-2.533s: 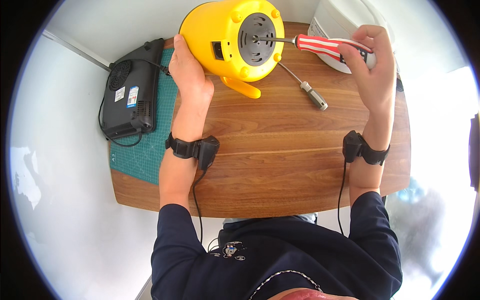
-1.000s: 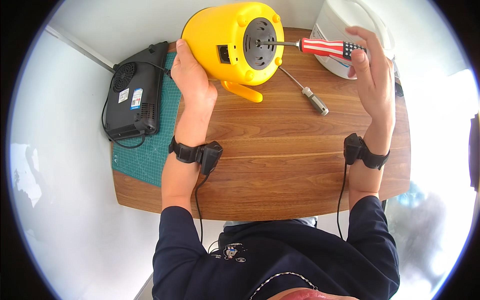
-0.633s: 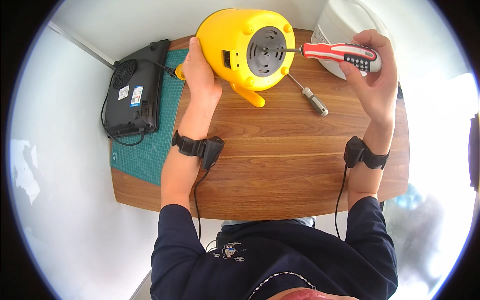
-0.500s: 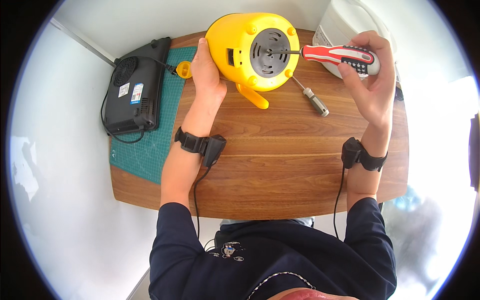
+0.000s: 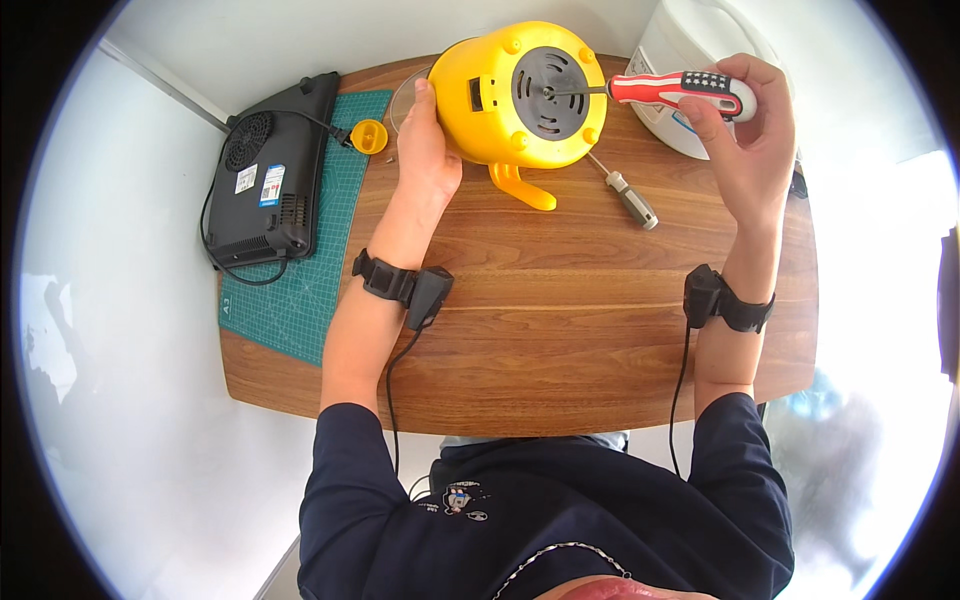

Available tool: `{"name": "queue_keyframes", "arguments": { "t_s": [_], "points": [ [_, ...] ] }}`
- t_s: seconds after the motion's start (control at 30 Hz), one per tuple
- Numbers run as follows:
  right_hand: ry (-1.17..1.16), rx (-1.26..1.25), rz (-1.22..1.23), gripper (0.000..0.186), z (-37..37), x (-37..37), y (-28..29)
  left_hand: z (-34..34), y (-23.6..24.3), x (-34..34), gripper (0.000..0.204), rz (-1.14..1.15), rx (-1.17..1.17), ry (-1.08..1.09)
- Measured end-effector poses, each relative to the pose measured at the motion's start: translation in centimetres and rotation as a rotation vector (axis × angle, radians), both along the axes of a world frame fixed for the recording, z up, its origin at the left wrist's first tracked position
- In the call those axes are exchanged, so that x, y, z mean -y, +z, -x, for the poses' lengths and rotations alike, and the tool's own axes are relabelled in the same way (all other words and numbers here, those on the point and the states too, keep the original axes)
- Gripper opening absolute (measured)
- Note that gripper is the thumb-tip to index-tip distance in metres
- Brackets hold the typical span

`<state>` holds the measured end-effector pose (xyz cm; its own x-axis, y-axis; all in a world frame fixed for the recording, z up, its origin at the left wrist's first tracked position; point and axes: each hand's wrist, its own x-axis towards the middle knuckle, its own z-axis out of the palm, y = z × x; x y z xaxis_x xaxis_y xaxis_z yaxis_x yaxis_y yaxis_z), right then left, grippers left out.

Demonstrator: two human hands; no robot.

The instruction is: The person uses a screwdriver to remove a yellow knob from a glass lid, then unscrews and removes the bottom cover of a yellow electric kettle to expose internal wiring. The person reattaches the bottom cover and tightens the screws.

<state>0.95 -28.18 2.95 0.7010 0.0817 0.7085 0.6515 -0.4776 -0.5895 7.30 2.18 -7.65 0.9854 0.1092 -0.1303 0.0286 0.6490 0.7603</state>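
My left hand [image 5: 428,150] grips the side of a yellow appliance [image 5: 470,130] that is tipped on its side, with its black slotted base plate [image 5: 535,75] facing right and its handle [image 5: 530,190] hanging below. My right hand [image 5: 740,140] is closed on the handle of a red, white and black screwdriver [image 5: 655,88], whose tip meets the middle of the base plate. A grey-handled screwdriver [image 5: 632,200] lies on the wooden table [image 5: 580,320] below the appliance.
A black flat appliance [image 5: 260,200] with a cord rests on a green cutting mat [image 5: 270,320] at the left. A yellow cap [image 5: 368,137] lies beside it. A white container [image 5: 672,40] stands at the back right. Pale walls [image 5: 120,230] surround the table.
The yellow appliance and my left hand have shifted right, uncovering the yellow cap. The screwdriver handle in my right hand has turned, and my fingers have changed position on it.
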Motion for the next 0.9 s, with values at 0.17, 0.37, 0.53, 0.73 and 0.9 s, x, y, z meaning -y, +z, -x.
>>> {"name": "queue_keyframes", "arguments": {
  "t_s": [0.17, 0.37, 0.53, 0.73, 0.9],
  "points": [
    [0.124, -0.001, -0.061, 0.043, -0.7, -0.1, 0.2, -0.3, -0.3, -0.1, 0.043, 0.035, 0.017, -0.028],
    [-0.224, 0.008, 0.229, 0.037, 0.4, -1.3, 0.8, -0.2, -0.2, -0.4, 0.043, 0.054, 0.008, -0.050],
    [-0.393, -0.274, 0.254, 0.035, 0.8, -0.9, 1.1, 0.0, 0.1, -0.2, 0.042, 0.050, -0.006, -0.028],
    [0.033, -0.172, -0.039, 0.032, 0.4, -0.2, 0.4, 0.0, -0.1, -0.3, 0.041, 0.042, -0.018, -0.022],
    [-0.013, -0.014, 0.040, 0.040, -0.2, -0.5, 0.5, 0.3, 0.2, 0.0, 0.040, 0.034, -0.012, -0.026]
  ]
}}
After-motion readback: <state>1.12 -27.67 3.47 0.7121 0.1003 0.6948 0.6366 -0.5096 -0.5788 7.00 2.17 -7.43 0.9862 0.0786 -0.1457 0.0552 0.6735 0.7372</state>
